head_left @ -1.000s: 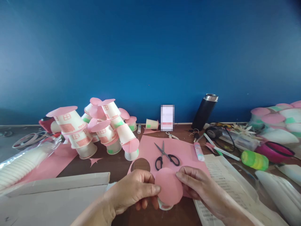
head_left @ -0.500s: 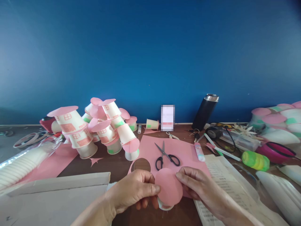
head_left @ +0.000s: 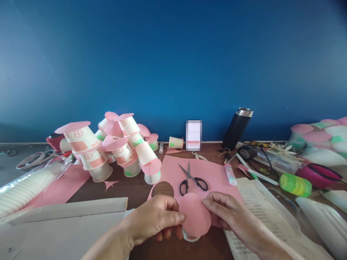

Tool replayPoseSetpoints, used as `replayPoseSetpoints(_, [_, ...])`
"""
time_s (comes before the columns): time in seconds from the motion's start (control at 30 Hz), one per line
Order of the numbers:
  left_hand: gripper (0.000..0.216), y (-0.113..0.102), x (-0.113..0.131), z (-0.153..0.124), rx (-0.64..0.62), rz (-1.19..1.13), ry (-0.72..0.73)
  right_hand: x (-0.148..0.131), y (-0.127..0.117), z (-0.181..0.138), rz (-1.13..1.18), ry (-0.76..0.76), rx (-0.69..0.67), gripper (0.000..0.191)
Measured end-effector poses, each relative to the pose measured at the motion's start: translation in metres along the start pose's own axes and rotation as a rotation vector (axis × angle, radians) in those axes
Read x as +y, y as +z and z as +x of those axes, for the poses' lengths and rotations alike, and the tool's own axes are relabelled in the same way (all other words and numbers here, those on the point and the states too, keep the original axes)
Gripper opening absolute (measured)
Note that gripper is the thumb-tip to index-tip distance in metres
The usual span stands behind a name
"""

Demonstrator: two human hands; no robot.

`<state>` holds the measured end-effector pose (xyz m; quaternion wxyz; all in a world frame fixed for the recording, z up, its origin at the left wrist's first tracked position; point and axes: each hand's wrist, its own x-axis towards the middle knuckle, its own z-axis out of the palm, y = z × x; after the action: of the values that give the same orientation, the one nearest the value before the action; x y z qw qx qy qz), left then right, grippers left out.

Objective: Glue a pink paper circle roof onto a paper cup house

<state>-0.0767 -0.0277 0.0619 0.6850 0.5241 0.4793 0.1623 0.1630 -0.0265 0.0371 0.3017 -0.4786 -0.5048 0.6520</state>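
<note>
Low in the middle of the head view, both my hands pinch a round pink paper disc [head_left: 195, 215] from either side. My left hand [head_left: 155, 218] grips its left edge with thumb on top, fingers curled under. My right hand [head_left: 227, 211] holds its right edge. A white paper cup [head_left: 189, 237] peeks out beneath the disc, mostly hidden. Just behind lies a pink paper sheet [head_left: 211, 175] with a round hole cut in it, and black-handled scissors [head_left: 193, 180] rest on that sheet.
A pile of cups with pink lids and window stickers [head_left: 119, 148] stands at the left. A sleeve of plain cups [head_left: 24, 189] and a cardboard box lid [head_left: 67, 213] lie at near left. A black flask [head_left: 236, 128], glue stick [head_left: 230, 174], pens, printed papers [head_left: 257, 206] and more cups [head_left: 320, 139] fill the right.
</note>
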Motion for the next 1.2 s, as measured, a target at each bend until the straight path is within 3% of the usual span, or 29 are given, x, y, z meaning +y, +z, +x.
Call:
replayPoseSetpoints(0.5, [0.031, 0.0007, 0.0008, -0.0014, -0.003, 0.007, 0.008, -0.0019, 0.0027, -0.0036, -0.105, -0.046, -0.041, 0.05])
replayPoseSetpoints(1.0, [0.029, 0.0009, -0.0006, -0.0016, -0.008, -0.014, 0.015, -0.0052, 0.0017, -0.0062, -0.283, -0.069, -0.029, 0.056])
replayPoseSetpoints(1.2, [0.033, 0.0007, 0.0, -0.0008, -0.008, -0.027, 0.019, -0.0015, -0.0001, -0.0064, -0.244, -0.074, -0.04, 0.06])
